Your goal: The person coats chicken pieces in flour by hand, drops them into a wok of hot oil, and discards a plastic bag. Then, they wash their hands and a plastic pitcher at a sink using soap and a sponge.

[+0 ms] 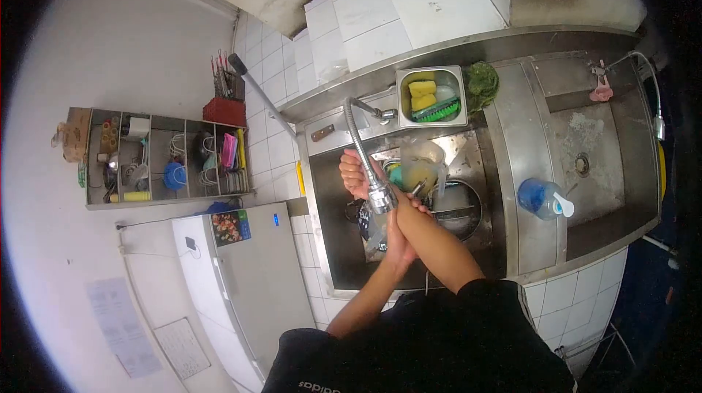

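My right arm crosses over the left sink basin, and my right hand (354, 174) is held with its fingers curled in, beside the hose of the flexible metal faucet (352, 124). Nothing shows in that hand. Wrapped around my right forearm is my left hand (398, 245), partly hidden under the arm. The spray head (382, 197) hangs right above my forearm; whether water runs is hard to tell. Below my arms lie a round metal pan (468, 226), a clear plastic container (425, 153) and other dishes, partly covered by my arms.
A metal tub (401, 116) with yellow sponges and a green brush stands behind the basin, next to a green scrubbing mesh (482, 84). A cleaver (323, 133) lies on the left ledge. A soap bottle (537, 199) stands between the basins. A white refrigerator (256, 269) is at left.
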Demonstrator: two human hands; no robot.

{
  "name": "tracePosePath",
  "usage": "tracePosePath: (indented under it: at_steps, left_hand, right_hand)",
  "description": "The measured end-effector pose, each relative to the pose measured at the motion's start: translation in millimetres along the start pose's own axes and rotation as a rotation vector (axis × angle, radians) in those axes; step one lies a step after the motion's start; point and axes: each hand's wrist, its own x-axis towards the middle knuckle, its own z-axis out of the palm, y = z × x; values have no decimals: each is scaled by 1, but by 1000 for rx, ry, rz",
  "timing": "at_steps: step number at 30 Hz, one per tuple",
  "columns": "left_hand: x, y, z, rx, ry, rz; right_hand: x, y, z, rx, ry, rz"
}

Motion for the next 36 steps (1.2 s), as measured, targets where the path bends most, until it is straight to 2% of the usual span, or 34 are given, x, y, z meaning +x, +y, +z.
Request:
tracePosePath:
  at_steps: [2, 3, 4, 6, 7, 10, 11, 13, 14, 15, 16, 17, 18, 19, 20, 21, 22, 24, 25, 26, 27, 28, 30, 31, 33, 35, 36]
  left_hand:
    - [-18, -13, 34, 105, 36, 1]
    - [-26, -18, 47, 209, 81, 2]
    - [-32, -19, 56, 209, 76, 6]
    - [-37, -16, 68, 327, 8, -81]
    - [-29, -12, 65, 329, -1, -80]
    - [25, 22, 26, 268, 43, 22]
    - [50, 42, 8, 156, -28, 58]
    - [59, 56, -2, 34, -94, 93]
    - [58, 58, 2, -103, -80, 59]
    - [57, 59, 7, -234, -66, 23]
    - [51, 51, 6, -229, -65, 16]
    - [38, 35, 1, -137, -49, -30]
    - [26, 20, -1, -47, -29, -74]
    - [17, 9, 12, -46, -26, -77]
    - [6, -3, 31, -49, 125, -131]
    - [-1, -10, 39, -54, 277, -184]
    - [2, -11, 27, -62, 275, -187]
    - [24, -14, -12, -302, -118, -165]
    - [29, -11, -21, -321, -122, -165]
    - [33, 0, -24, -282, -115, -105]
    - [34, 3, -19, -275, -125, -70]
    - [36, 5, -14, -270, -136, -36]
    - [30, 11, 5, -244, -9, -32]
    - [51, 21, -15, -327, -253, -92]
    - [74, 34, -40, -323, -223, -43]
    - [87, 38, -46, -410, -52, -98]
    - [90, 35, -47, -442, -72, -76]
  right_hand:
    - [4, -15, 0, -134, -37, 2]
    - [2, -17, 13, -183, 49, -91]
    - [1, -23, 16, -187, 47, -86]
    - [2, -35, 23, -205, 105, -336]
    - [4, -39, 18, -131, 7, -319]
    - [10, -41, 11, -138, 88, -413]
    - [9, -34, 13, -138, 93, -410]
    - [0, -12, 21, -179, 221, -276]
    - [0, -14, 7, -181, 226, -275]
    - [5, -16, -7, -668, 499, -399]
    - [2, -5, 1, -1465, 537, -570]
    - [0, 6, 11, -2224, 836, -813]
    - [-6, 3, 13, -2217, 845, -818]
    - [-16, -5, 13, -2680, 464, -843]
    - [-25, -12, 14, -3089, -33, -822]
    - [-30, -19, -6, -3153, -224, -647]
    - [-40, -19, -18, -3158, -225, -635]
    - [-67, -12, -30, -3047, -181, -493]
    - [-80, 2, -18, -3056, -184, -464]
    - [-93, 24, 13, -2797, 460, -250]
    - [-104, 41, 39, -2427, 1000, -57]
    - [-118, 49, 53, -2456, 998, -36]
    - [-146, 64, 71, -3018, 298, -616]
    - [-158, 75, 75, -3039, 260, -598]
    - [-182, 86, 83, -2385, 620, -627]
    - [-209, 60, 108, -2026, 1171, -416]
    - [-209, 50, 116, -2156, 1239, -527]
